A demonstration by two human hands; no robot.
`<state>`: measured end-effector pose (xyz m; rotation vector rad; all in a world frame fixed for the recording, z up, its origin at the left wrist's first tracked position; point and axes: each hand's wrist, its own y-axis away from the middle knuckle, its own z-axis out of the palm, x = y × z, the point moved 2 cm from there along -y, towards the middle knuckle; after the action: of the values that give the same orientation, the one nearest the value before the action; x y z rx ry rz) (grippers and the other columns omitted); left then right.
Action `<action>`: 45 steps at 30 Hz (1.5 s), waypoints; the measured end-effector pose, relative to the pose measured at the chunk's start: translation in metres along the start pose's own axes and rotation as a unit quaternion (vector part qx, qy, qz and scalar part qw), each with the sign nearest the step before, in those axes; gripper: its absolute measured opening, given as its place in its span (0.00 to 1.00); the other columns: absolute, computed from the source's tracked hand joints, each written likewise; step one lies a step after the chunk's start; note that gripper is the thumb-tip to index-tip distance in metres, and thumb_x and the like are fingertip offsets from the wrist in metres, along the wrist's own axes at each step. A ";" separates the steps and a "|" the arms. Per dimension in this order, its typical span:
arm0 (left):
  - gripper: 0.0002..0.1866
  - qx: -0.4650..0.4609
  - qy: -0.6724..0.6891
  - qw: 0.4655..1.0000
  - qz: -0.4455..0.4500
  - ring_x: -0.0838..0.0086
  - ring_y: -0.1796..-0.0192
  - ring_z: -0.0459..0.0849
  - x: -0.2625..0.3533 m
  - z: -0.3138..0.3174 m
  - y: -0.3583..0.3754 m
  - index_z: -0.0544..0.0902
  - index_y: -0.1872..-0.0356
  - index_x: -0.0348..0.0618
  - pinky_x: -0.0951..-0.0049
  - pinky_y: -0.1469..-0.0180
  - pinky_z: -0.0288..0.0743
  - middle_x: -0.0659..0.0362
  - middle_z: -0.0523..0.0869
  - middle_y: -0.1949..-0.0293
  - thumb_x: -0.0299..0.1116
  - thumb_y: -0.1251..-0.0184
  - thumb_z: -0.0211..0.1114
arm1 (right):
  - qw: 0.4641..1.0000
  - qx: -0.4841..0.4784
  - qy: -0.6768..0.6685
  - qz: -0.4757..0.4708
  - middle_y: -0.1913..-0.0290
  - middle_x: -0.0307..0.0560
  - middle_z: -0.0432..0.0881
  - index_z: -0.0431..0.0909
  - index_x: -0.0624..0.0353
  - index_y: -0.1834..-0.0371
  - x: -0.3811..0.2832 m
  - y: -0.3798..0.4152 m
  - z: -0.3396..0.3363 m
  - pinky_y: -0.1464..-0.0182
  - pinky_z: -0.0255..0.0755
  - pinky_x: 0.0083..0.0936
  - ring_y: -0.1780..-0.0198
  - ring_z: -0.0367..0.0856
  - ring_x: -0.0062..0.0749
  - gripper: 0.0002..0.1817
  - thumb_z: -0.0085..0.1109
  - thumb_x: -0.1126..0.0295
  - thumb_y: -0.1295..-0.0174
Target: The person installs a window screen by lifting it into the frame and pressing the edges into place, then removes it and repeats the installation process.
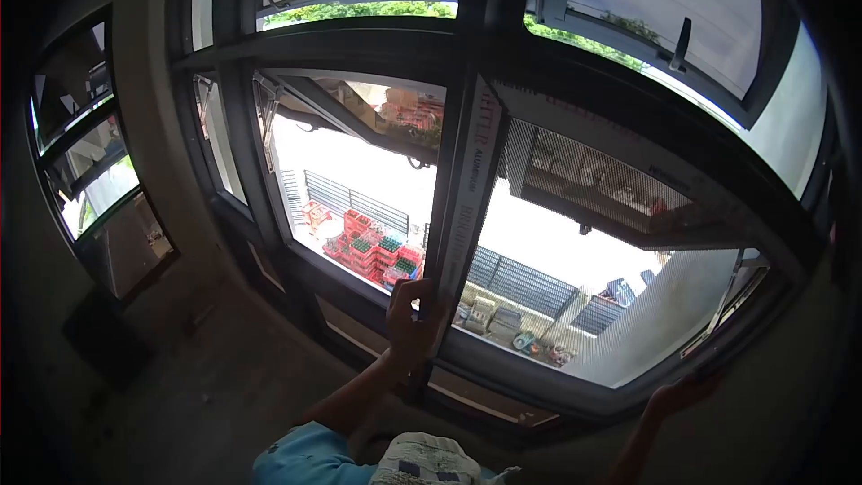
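Observation:
I face a large dark aluminium window frame point(359, 40). My left hand point(411, 319) grips the lower part of an upright mullion point(462, 189) that carries a printed protective film. My right hand point(682, 392) is at the lower right corner of the frame, its fingers on the bottom edge of a mesh screen panel point(611, 189) that leans in the right opening. How firmly that hand holds the panel is hard to tell in the dim light.
An open casement point(269, 117) sits in the left opening, and top-hung sashes point(664, 9) are swung open above. A smaller window point(90, 153) is on the left wall. Outside below lie red crates point(373, 251), fencing and a pale yard. The sill point(503, 395) runs below my hands.

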<state>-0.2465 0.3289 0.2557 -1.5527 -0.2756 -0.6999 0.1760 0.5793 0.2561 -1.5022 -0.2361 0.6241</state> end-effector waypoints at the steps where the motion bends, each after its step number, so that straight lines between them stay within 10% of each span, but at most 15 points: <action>1: 0.15 0.012 0.009 1.000 -0.006 0.74 0.67 0.75 0.003 0.000 -0.002 0.78 0.62 0.40 0.73 0.61 0.71 0.60 0.77 0.70 0.20 0.52 0.71 | 1.000 0.004 0.020 0.000 0.31 0.65 0.59 0.57 0.68 0.30 0.015 0.008 0.005 0.31 0.53 0.47 0.30 0.57 0.57 0.33 0.36 0.51 0.27; 5: 0.15 0.003 0.036 0.999 -0.025 0.73 0.65 0.76 0.003 -0.004 -0.002 0.78 0.62 0.40 0.73 0.60 0.71 0.59 0.77 0.68 0.19 0.53 0.71 | 0.990 0.009 0.108 -0.089 0.31 0.68 0.57 0.54 0.71 0.31 0.005 0.008 0.001 0.30 0.52 0.47 0.30 0.57 0.61 0.29 0.34 0.58 0.26; 11: 0.17 -0.031 0.088 0.996 -0.016 0.68 0.67 0.78 -0.004 -0.006 -0.010 0.79 0.62 0.40 0.71 0.65 0.73 0.57 0.78 0.69 0.23 0.54 0.74 | 0.991 -0.075 0.111 0.026 0.30 0.63 0.59 0.58 0.65 0.31 0.057 0.012 0.003 0.29 0.52 0.44 0.29 0.57 0.56 0.27 0.34 0.58 0.26; 15: 0.17 -0.044 0.074 0.996 -0.004 0.65 0.67 0.80 -0.016 -0.005 -0.008 0.79 0.62 0.40 0.69 0.66 0.74 0.55 0.79 0.69 0.26 0.53 0.75 | 0.910 -0.131 0.389 -0.063 0.33 0.67 0.62 0.63 0.69 0.35 0.060 -0.016 -0.005 0.30 0.55 0.42 0.32 0.61 0.55 0.25 0.42 0.64 0.29; 19: 0.16 -0.063 0.126 0.989 0.033 0.64 0.67 0.80 -0.024 -0.008 -0.012 0.80 0.62 0.40 0.69 0.67 0.74 0.55 0.80 0.68 0.26 0.54 0.75 | 0.967 -0.155 0.190 0.072 0.34 0.70 0.61 0.69 0.67 0.39 0.058 -0.065 -0.005 0.30 0.55 0.44 0.32 0.60 0.59 0.21 0.40 0.65 0.29; 27: 0.14 -0.033 0.158 0.980 0.114 0.66 0.69 0.79 -0.031 -0.002 -0.016 0.82 0.66 0.39 0.68 0.70 0.70 0.57 0.81 0.69 0.25 0.56 0.75 | 0.931 -0.078 0.353 -0.045 0.37 0.64 0.68 0.74 0.64 0.43 0.047 -0.079 0.005 0.33 0.60 0.46 0.35 0.64 0.57 0.17 0.45 0.73 0.33; 31: 0.13 -0.048 0.154 0.970 0.182 0.67 0.69 0.80 -0.042 0.000 -0.010 0.83 0.67 0.37 0.67 0.70 0.71 0.56 0.82 0.68 0.27 0.57 0.73 | 0.971 -0.058 0.220 0.076 0.37 0.63 0.68 0.70 0.67 0.41 0.045 -0.088 0.001 0.33 0.60 0.43 0.35 0.64 0.56 0.19 0.46 0.71 0.33; 37: 0.12 -0.040 0.216 0.966 0.133 0.68 0.70 0.77 -0.048 0.001 -0.006 0.83 0.65 0.43 0.68 0.69 0.67 0.60 0.79 0.70 0.29 0.53 0.71 | 0.978 -0.066 -0.004 0.198 0.33 0.60 0.63 0.64 0.68 0.36 -0.002 -0.108 -0.011 0.33 0.58 0.38 0.33 0.63 0.49 0.23 0.44 0.67 0.32; 45: 0.10 -0.082 0.229 0.966 0.092 0.71 0.68 0.78 -0.062 0.012 0.014 0.84 0.67 0.46 0.66 0.67 0.66 0.63 0.81 0.69 0.32 0.54 0.69 | 0.989 -0.096 0.020 0.108 0.31 0.58 0.61 0.60 0.68 0.33 -0.018 -0.105 -0.016 0.30 0.52 0.36 0.30 0.59 0.47 0.25 0.38 0.64 0.29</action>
<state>-0.2833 0.3530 0.2088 -1.4984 0.2735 -0.9265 0.1945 0.5621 0.3611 -1.7393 -0.1052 0.7592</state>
